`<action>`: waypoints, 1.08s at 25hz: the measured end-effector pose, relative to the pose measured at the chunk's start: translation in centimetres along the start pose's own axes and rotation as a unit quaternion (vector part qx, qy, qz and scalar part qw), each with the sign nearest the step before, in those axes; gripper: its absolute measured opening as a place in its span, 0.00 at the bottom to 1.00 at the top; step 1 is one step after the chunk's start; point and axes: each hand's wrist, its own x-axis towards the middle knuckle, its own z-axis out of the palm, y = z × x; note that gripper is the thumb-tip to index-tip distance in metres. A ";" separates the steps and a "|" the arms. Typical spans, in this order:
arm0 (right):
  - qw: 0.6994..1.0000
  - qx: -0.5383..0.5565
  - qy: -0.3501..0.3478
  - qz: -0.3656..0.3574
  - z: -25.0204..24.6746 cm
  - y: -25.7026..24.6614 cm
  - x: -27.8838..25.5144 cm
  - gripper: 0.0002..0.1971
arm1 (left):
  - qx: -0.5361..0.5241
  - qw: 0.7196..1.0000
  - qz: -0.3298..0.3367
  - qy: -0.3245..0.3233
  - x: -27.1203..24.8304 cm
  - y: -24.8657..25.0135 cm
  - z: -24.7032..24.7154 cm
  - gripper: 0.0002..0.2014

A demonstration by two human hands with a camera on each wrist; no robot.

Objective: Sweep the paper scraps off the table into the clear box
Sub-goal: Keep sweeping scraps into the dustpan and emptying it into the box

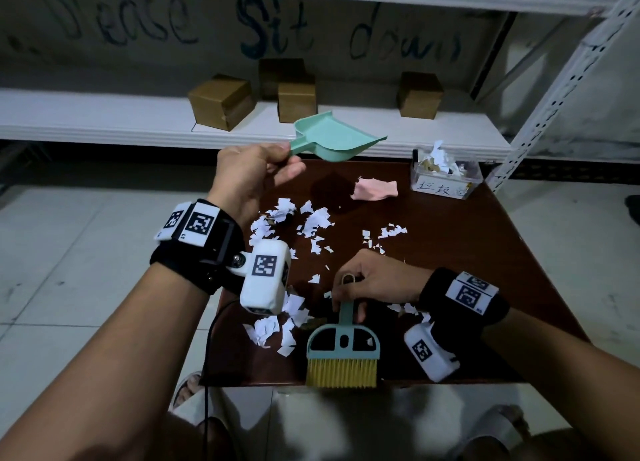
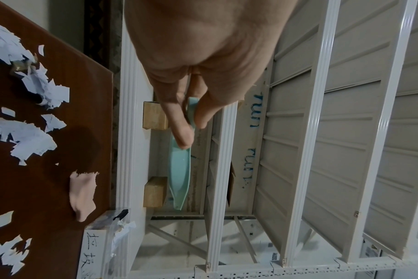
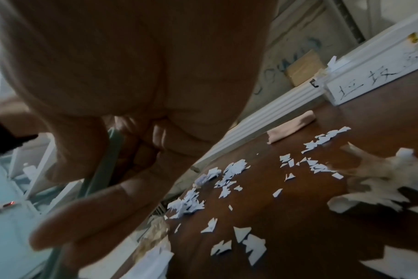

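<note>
The left hand (image 1: pixel 247 175) pinches the handle of a green dustpan (image 1: pixel 334 138) between thumb and fingers (image 2: pixel 183 132), holding it in the air above the far left of the table (image 1: pixel 467 263). The right hand (image 1: pixel 375 280) curls around the handle of a brush (image 1: pixel 343 348) at the near edge, bristles pointing toward the person. White scraps (image 1: pixel 311 225) lie scattered on the table between and beside both hands. At the far right corner stands the clear box (image 1: pixel 445 176), already holding scraps, with a handwritten Chinese label. A pink scrap (image 1: pixel 375 189) lies just left of it. The board behind the shelf (image 1: pixel 138 117) reads "Please Sit down".
</note>
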 end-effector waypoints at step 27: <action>0.972 0.011 0.233 -0.006 -6.7 1.0 -2.5 0.13 | -0.003 1.000 -0.010 -0.010 0.4 -0.9 1.0 0.07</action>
